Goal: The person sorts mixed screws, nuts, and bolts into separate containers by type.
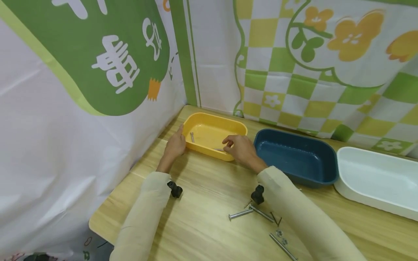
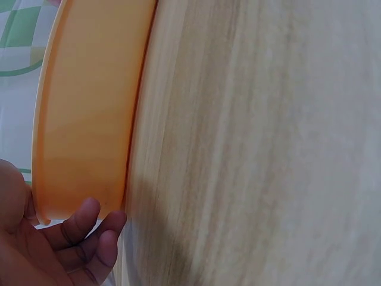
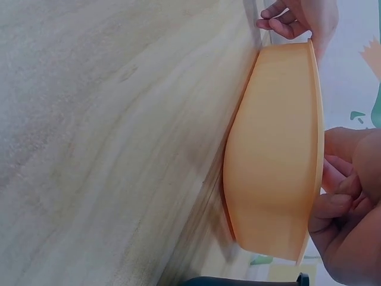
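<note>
A yellow tray (image 1: 213,116) stands at the back left of the table. My left hand (image 1: 175,145) grips its left end, thumb at the rim and curled fingers against the outer wall, as the left wrist view shows. My right hand (image 1: 241,148) reaches over the right end with bent fingers. At its thumb and fingertips a thin bolt (image 1: 218,149) points left inside the tray, low by the front wall. Another bolt (image 1: 192,137) lies at the tray's left side. In the right wrist view the rim (image 3: 318,119) hides the right fingertips.
A dark blue tray (image 1: 294,177) stands right of the yellow one, then a white tray (image 1: 375,197). Nearer on the table lie long bolts (image 1: 241,214), thin dark nails or screws (image 1: 277,219) and nuts (image 1: 279,232), partly beside the right sleeve. Printed cloth hangs behind and left.
</note>
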`<action>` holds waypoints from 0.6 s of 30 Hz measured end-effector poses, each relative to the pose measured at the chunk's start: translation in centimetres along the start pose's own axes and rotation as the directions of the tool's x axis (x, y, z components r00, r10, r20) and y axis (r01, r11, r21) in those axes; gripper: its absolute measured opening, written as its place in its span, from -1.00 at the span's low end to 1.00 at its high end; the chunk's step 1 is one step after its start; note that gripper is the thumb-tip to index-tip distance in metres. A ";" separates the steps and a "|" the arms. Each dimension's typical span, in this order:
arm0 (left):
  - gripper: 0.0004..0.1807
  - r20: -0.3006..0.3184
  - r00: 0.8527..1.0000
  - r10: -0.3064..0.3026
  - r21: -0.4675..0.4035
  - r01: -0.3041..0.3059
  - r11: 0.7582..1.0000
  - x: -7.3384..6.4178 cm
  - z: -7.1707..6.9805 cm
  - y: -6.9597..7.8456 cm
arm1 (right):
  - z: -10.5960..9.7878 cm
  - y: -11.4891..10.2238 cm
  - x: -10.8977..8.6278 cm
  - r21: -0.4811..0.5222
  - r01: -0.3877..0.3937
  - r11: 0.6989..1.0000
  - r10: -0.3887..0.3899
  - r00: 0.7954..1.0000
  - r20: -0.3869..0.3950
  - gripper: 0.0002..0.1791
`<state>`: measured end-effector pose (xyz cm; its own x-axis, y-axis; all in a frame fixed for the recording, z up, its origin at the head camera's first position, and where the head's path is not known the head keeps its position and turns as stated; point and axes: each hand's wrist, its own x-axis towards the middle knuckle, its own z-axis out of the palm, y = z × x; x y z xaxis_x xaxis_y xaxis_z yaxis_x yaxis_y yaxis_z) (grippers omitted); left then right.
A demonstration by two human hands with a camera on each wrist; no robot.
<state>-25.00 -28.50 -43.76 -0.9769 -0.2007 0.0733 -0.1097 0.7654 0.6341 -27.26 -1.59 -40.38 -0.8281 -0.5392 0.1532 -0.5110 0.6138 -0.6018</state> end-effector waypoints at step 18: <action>-0.41 0.005 1.000 -0.005 -0.013 0.005 1.000 0.1 0.1 -0.1 | -0.6 0.3 -1.4 0.078 0.025 0.997 -0.017 0.994 -0.105 -0.70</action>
<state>-25.10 -28.57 -43.89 -0.9772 -0.2015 0.0664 -0.1123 0.7567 0.6441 -26.36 -0.27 -40.30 -0.8390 -0.4859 0.2449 -0.5122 0.5534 -0.6569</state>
